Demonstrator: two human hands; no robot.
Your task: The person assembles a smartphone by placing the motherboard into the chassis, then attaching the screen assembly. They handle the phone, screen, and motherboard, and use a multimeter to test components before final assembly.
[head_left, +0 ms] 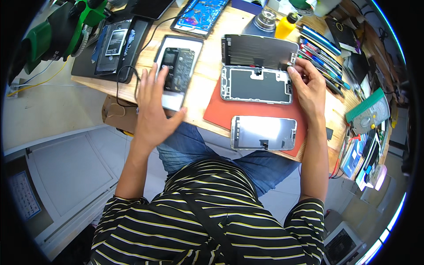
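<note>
An opened phone frame (260, 86), with a dark inner panel and pale edges, lies on an orange-red mat (216, 108). Along its far side a phone screen (265, 51) is tipped up, its dark back towards me. My right hand (310, 84) pinches that screen's right end near the corner between thumb and fingers. A second phone display (260, 132) with a shiny silver back rests on the mat's near part. To the left, my left hand (152, 108) is open with fingers spread, beside a white tray (174, 99) holding a black phone part (177, 66); whether fingertips touch it I cannot tell.
Pens and slim tools (322, 62) crowd the right side. A yellow bottle (286, 26) and a glass jar (265, 21) stand at the back. A blue board (201, 17), a dark phone body with battery (115, 44), a cable (148, 42) and a green-black stand (57, 35) occupy the left.
</note>
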